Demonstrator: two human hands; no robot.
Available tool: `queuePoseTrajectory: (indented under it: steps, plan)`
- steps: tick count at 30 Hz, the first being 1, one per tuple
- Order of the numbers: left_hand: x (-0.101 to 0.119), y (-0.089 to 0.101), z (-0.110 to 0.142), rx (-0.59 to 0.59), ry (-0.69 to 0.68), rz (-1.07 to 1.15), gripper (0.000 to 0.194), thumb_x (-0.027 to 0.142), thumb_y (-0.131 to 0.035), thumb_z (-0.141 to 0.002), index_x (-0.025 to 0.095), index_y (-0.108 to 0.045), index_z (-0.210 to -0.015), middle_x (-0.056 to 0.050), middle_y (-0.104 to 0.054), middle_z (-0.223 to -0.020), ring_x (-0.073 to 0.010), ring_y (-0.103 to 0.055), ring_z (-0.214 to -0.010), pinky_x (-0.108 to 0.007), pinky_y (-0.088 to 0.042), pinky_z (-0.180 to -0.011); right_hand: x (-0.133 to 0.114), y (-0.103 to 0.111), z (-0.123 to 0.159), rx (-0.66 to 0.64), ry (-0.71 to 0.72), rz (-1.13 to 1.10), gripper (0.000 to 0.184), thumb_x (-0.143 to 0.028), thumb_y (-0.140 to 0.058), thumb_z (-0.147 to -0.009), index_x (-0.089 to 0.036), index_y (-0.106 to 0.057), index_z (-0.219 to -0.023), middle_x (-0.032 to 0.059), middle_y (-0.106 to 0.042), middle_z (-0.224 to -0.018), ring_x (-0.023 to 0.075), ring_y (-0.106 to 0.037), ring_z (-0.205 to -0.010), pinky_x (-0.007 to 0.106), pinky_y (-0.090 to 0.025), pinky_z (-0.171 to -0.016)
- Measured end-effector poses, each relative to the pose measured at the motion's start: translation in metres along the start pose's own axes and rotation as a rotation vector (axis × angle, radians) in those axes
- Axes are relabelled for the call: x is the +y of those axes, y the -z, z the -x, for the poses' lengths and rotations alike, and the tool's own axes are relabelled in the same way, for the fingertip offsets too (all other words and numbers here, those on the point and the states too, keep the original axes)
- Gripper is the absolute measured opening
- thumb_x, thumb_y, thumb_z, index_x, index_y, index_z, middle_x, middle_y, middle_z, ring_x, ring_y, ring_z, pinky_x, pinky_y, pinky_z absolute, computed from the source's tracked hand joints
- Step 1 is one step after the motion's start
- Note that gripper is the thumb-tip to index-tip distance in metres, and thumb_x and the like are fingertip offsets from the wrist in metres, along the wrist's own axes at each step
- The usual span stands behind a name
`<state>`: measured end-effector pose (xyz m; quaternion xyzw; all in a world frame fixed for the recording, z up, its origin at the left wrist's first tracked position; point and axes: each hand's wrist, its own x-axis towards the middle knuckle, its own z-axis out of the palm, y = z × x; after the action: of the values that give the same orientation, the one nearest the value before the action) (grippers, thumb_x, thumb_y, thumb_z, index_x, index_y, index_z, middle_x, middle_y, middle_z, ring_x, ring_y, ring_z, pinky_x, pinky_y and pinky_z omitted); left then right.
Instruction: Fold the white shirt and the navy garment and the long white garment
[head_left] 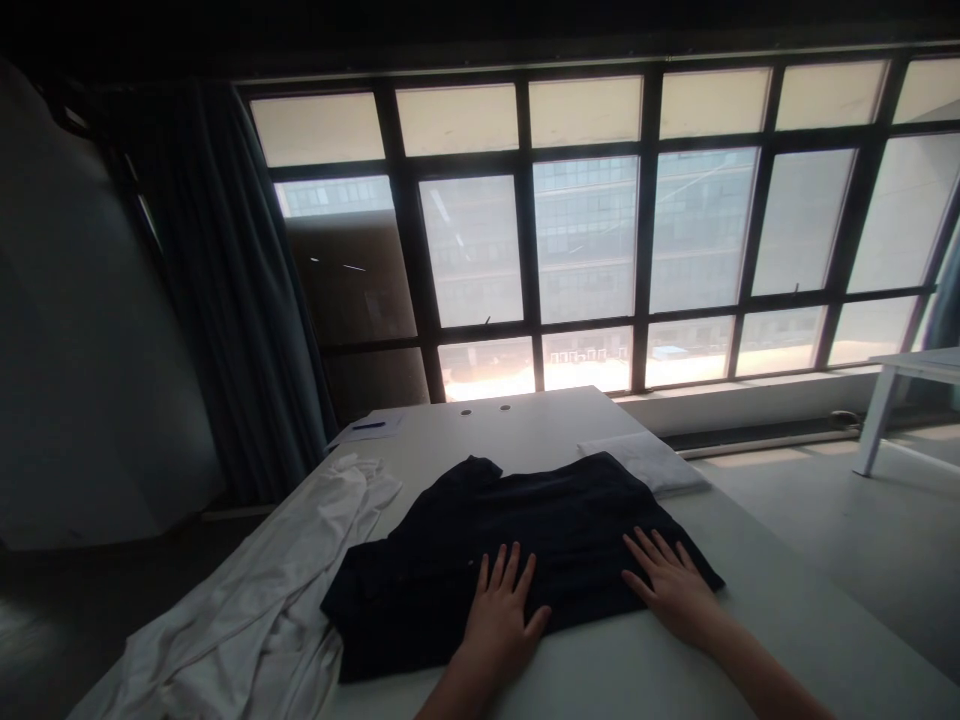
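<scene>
A dark navy garment [450, 540], which looks like a short-sleeved shirt, lies spread on the white table [540, 425] in front of me. My left hand [501, 622] rests flat near the middle of its lower edge, fingers spread. Towards the garment's right end, my right hand [673, 588] lies flat too, with its fingers apart. Both palms press on the cloth and grip nothing. Left of the dark garment, close to it, a crumpled white cloth [262, 590] runs along the table's left side.
A folded white cloth or packet [652, 462] lies behind the garment at the right. At the far left corner are paper sheets [382, 427] with a dark pen [368, 427]. Beyond stand wide windows [585, 240], a blue curtain [232, 300] and another white table [881, 410].
</scene>
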<state>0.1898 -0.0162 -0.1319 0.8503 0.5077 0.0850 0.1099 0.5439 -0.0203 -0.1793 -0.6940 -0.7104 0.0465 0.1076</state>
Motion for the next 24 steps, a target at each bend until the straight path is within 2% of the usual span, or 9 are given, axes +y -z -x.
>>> queuePoseTrajectory:
  steps: [4, 8, 9, 11, 14, 15, 17, 20, 24]
  plan:
    - [-0.002, 0.000, -0.001, -0.004, 0.038, -0.005, 0.082, 0.080, -0.032, -0.092, 0.039, -0.015, -0.160, 0.003, 0.000, -0.169, -0.0303, 0.003, -0.157, -0.060, 0.000, -0.127, 0.009, 0.001, -0.002, 0.029, -0.104, 0.041, 0.079, -0.074, -0.031, -0.095, -0.029, -0.028, -0.160, -0.0003, -0.020, -0.167, 0.0331, -0.014, -0.155, 0.060, -0.011, -0.125]
    - [-0.001, 0.002, 0.000, 0.000, 0.005, -0.011, 0.079, 0.079, -0.030, -0.093, 0.039, -0.019, -0.160, 0.003, -0.002, -0.170, -0.0297, 0.002, -0.157, -0.059, 0.003, -0.127, -0.009, 0.004, -0.001, 0.185, -0.183, 0.076, 0.070, -0.050, -0.038, -0.099, -0.016, -0.031, -0.160, 0.0087, -0.024, -0.166, 0.0357, -0.015, -0.155, 0.064, -0.011, -0.123]
    - [0.000, 0.002, 0.000, 0.000, 0.005, -0.012, 0.078, 0.079, -0.029, -0.093, 0.040, -0.020, -0.160, 0.003, -0.004, -0.170, -0.0294, 0.001, -0.157, -0.059, 0.002, -0.127, -0.017, 0.006, 0.001, 0.222, -0.146, 0.053, 0.067, -0.045, -0.038, -0.099, -0.014, -0.033, -0.159, 0.0099, -0.025, -0.166, 0.0348, -0.016, -0.155, 0.063, -0.012, -0.124]
    - [0.001, 0.002, 0.000, -0.008, 0.015, -0.013, 0.080, 0.080, -0.030, -0.092, 0.039, -0.020, -0.160, 0.002, -0.007, -0.170, -0.0298, -0.001, -0.157, -0.060, 0.001, -0.127, -0.034, 0.011, 0.006, 0.236, 0.032, -0.050, 0.062, -0.038, -0.038, -0.099, -0.016, -0.039, -0.157, 0.0094, -0.028, -0.165, 0.0305, -0.020, -0.154, 0.056, -0.018, -0.125]
    - [0.003, 0.001, -0.001, -0.015, 0.019, -0.014, 0.082, 0.081, -0.033, -0.090, 0.038, -0.023, -0.160, 0.000, -0.010, -0.170, -0.0313, -0.004, -0.157, -0.061, 0.000, -0.126, -0.058, 0.018, 0.017, 0.123, 0.353, -0.227, 0.055, -0.036, -0.043, -0.099, -0.024, -0.047, -0.152, 0.0055, -0.033, -0.163, 0.0252, -0.028, -0.152, 0.046, -0.026, -0.126]
    - [0.003, 0.002, -0.001, -0.013, 0.016, -0.012, 0.083, 0.081, -0.034, -0.089, 0.038, -0.024, -0.160, 0.000, -0.010, -0.170, -0.0314, -0.005, -0.157, -0.061, -0.001, -0.126, -0.064, 0.020, 0.020, 0.069, 0.412, -0.256, 0.053, -0.036, -0.045, -0.099, -0.028, -0.049, -0.151, 0.0043, -0.035, -0.163, 0.0250, -0.030, -0.151, 0.046, -0.025, -0.126]
    - [0.003, 0.003, -0.002, -0.018, 0.014, -0.008, 0.086, 0.083, -0.038, -0.087, 0.038, -0.025, -0.159, 0.000, -0.011, -0.170, -0.0320, -0.006, -0.157, -0.061, -0.002, -0.126, -0.070, 0.022, 0.024, -0.026, 0.431, -0.259, 0.053, -0.042, -0.047, -0.099, -0.034, -0.047, -0.151, 0.0025, -0.035, -0.162, 0.0261, -0.030, -0.151, 0.049, -0.022, -0.126]
    - [0.003, 0.006, -0.002, -0.042, 0.014, 0.009, 0.091, 0.084, -0.044, -0.084, 0.037, -0.027, -0.159, -0.001, -0.013, -0.169, -0.0338, -0.007, -0.157, -0.064, -0.002, -0.126, -0.064, 0.020, 0.021, -0.083, 0.330, -0.184, 0.060, -0.061, -0.043, -0.099, -0.041, -0.036, -0.155, 0.0006, -0.026, -0.166, 0.0288, -0.022, -0.154, 0.056, -0.015, -0.126]
    - [0.003, 0.009, 0.000, -0.052, 0.009, 0.026, 0.091, 0.083, -0.045, -0.084, 0.037, -0.026, -0.160, -0.003, -0.013, -0.170, -0.0358, -0.006, -0.157, -0.069, 0.001, -0.123, -0.038, 0.013, 0.009, -0.050, 0.172, -0.085, 0.070, -0.074, -0.036, -0.096, -0.040, -0.030, -0.157, -0.0005, -0.020, -0.167, 0.0318, -0.015, -0.155, 0.059, -0.011, -0.125]
